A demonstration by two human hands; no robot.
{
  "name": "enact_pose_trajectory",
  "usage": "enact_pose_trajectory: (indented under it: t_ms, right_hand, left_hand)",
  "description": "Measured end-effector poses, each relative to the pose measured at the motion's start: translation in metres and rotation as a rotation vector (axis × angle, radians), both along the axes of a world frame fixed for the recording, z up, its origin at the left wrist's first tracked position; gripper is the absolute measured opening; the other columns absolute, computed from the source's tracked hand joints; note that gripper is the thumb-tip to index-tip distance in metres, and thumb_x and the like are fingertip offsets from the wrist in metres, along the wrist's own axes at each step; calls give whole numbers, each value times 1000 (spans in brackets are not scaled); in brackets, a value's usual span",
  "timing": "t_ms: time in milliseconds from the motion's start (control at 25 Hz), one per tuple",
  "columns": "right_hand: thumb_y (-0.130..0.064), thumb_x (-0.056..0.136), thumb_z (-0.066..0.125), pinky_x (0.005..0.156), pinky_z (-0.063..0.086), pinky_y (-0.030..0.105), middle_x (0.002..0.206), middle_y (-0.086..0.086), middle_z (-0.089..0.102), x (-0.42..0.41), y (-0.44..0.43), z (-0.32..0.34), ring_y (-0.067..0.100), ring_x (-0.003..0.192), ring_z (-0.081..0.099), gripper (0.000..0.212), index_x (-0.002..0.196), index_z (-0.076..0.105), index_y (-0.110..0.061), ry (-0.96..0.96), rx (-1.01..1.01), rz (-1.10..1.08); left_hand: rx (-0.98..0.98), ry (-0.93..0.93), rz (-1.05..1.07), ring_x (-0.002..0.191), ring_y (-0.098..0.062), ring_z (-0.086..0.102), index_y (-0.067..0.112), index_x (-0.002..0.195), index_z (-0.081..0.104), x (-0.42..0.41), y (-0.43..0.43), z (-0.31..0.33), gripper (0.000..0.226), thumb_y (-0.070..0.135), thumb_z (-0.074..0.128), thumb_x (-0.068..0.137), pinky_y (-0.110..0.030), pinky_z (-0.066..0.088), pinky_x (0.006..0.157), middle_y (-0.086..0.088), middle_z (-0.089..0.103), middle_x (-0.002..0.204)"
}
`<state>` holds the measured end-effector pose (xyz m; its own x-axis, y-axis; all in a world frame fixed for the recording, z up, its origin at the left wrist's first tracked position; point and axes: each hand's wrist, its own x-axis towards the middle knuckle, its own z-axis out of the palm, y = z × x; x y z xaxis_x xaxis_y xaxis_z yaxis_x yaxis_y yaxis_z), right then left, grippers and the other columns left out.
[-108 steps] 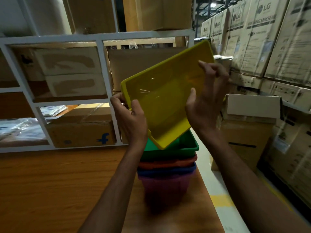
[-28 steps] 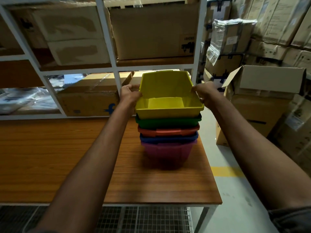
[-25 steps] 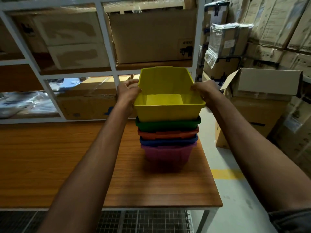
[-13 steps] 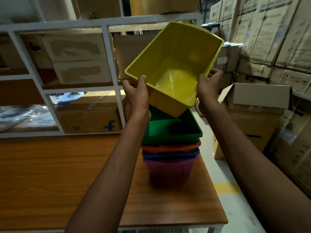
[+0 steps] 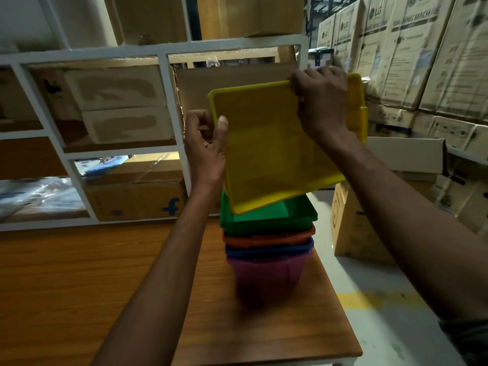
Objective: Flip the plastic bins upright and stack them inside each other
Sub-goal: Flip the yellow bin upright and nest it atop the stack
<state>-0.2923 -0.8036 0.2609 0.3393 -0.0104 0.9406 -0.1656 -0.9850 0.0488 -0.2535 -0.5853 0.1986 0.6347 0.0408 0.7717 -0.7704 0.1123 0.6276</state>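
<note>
A yellow plastic bin (image 5: 272,154) is held in the air above the stack, turned so its flat bottom faces me. My left hand (image 5: 206,149) grips its left edge and my right hand (image 5: 320,101) grips its upper right edge. Below it stands a nested upright stack on the wooden table (image 5: 79,286): a green bin (image 5: 266,220) on top, then an orange bin (image 5: 266,239), a blue bin (image 5: 266,250) and a purple bin (image 5: 266,276) at the bottom. The yellow bin hides part of the green bin's opening.
A white metal shelf frame (image 5: 169,107) with cardboard boxes stands behind the table. An open cardboard box (image 5: 369,207) sits on the floor to the right, with stacked LG cartons (image 5: 422,54) behind it. The table's right edge is close to the stack.
The yellow bin was nested on the stack a second ago. It was lifted off and tilted with its opening towards me; now it is turned over so its bottom faces me.
</note>
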Motion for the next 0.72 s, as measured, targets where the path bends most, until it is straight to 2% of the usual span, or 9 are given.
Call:
enact_pose_trajectory:
  t_ms: [120, 200, 280, 320, 400, 520, 560, 640, 720]
  right_hand:
    - [-13, 101, 47, 91, 51, 47, 104, 9, 76, 5, -3, -1, 33, 102, 69, 26, 113, 70, -17, -107, 18, -56]
    - [-14, 100, 49, 87, 52, 45, 100, 4, 76, 3, -1, -1, 31, 100, 70, 26, 110, 72, -21, -219, 81, -116]
    - [-9, 95, 51, 79, 51, 42, 92, 2, 75, -4, 1, 2, 29, 91, 70, 27, 103, 73, -23, -343, 198, -150]
    - [-4, 90, 51, 74, 50, 39, 87, 2, 74, -9, 3, 5, 29, 86, 69, 30, 98, 73, -23, -407, 274, -156]
    - [1, 88, 49, 68, 43, 32, 86, 1, 74, -15, 4, 15, 25, 86, 69, 37, 97, 73, -26, -454, 422, -150]
    - [-5, 90, 48, 67, 34, 25, 98, -7, 76, -15, 8, 23, 15, 93, 70, 37, 109, 71, -28, -331, 603, -119]
    - [-8, 91, 50, 69, 36, 25, 102, -8, 75, -15, 7, 21, 14, 96, 70, 35, 111, 70, -28, -283, 663, -75]
    - [-15, 94, 56, 78, 48, 28, 109, -12, 74, -15, -1, 12, 11, 102, 69, 31, 116, 70, -31, -186, 786, 100]
    - [-19, 97, 60, 95, 57, 42, 124, -9, 70, -16, -18, 0, 12, 114, 65, 33, 128, 66, -30, -3, 929, 398]
  left_hand:
    - [21, 43, 31, 95, -8, 55, 22, 109, 52, 9, 6, -1, 27, 43, 62, 97, -21, 50, 78, -3, 55, 110]
    - [-37, 79, 211, 104, -11, 53, 19, 118, 55, 11, 9, -5, 40, 52, 59, 95, -10, 44, 81, -5, 53, 120]
    - [-160, 142, 388, 110, -16, 50, 14, 126, 51, 8, 10, -14, 48, 52, 56, 97, -7, 39, 83, -6, 48, 124]
    - [-201, 190, 382, 111, -19, 50, 12, 129, 47, 7, 8, -20, 50, 50, 55, 98, -10, 40, 85, -6, 45, 124]
    - [-119, 296, 178, 116, -22, 53, 14, 137, 40, 5, -1, -33, 51, 47, 53, 101, -21, 48, 83, -6, 44, 129]
    - [80, 310, -131, 119, -16, 58, 29, 144, 39, 1, -18, -34, 44, 45, 47, 104, -31, 53, 87, 1, 51, 136]
    - [77, 312, -154, 117, -7, 57, 33, 148, 38, 0, -20, -29, 44, 42, 46, 106, -25, 53, 88, 4, 51, 136]
    - [71, 291, -87, 108, 4, 53, 31, 153, 36, -1, -17, -16, 48, 30, 49, 107, -10, 49, 78, 5, 52, 134]
    - [91, 253, -23, 109, -1, 55, 25, 153, 40, 8, -4, -7, 50, 19, 54, 105, -15, 50, 81, 4, 54, 132]
